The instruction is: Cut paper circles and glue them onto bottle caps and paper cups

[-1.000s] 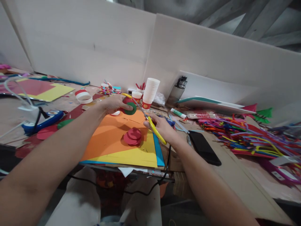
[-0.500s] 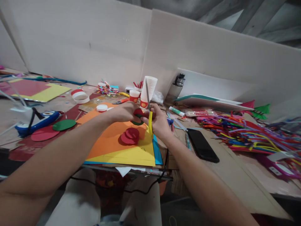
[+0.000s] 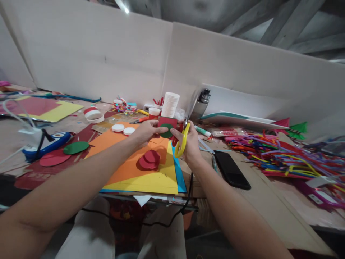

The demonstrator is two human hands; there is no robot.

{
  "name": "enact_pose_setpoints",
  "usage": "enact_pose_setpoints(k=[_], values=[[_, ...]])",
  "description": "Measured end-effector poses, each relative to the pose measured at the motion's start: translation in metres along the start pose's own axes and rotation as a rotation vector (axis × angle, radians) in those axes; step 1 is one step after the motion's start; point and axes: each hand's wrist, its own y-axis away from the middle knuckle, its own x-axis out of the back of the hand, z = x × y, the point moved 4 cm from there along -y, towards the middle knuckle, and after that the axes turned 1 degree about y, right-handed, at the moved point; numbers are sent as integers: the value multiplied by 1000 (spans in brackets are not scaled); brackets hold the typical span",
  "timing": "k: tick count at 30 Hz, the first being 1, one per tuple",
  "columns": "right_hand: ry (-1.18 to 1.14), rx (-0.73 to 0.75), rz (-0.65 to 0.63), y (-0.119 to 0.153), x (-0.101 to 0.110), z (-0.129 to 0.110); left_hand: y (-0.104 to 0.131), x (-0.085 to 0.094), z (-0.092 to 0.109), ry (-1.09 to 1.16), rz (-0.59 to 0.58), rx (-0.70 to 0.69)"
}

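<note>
Left hand (image 3: 148, 133) pinched tight on the round green paper disc (image 3: 165, 131) and the flat red paper piece (image 3: 167, 121) behind it, both up above the orange paper sheet (image 3: 121, 153)! Right hand (image 3: 192, 143) curled round the yellow-handled metal scissors (image 3: 183, 139), blurred blades pointing up; its fingertips seem to touch the disc's edge. Round red paper discs (image 3: 150, 160) lie just below.
</note>
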Motion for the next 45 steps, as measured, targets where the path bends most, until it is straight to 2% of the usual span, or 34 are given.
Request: enact_pose_setpoints(k=[5,10,14,17,22,28,32,39,45], values=[[-3,3,4,-1,1,6,-1,-6,-10,-72,21,-56],[146,20,-48,3,-5,-7,-5,3,-7,-21,87,-40],[324,7,-208,12,-9,-19,-9,20,5,139,208,-53],[436,29,-346,17,-9,-18,-11,33,13,270,315,-104],[598,72,-418,17,-9,-10,-14,44,16,420,410,-151],[623,23,-451,17,-12,-12,-12,37,13,446,371,-141],[585,1,-405,18,-13,-12,-9,27,9,425,325,-136],[521,-32,-331,12,-12,1,2,6,4,410,237,-111],[507,-47,-328,12,-12,6,2,5,2,405,235,-126]])
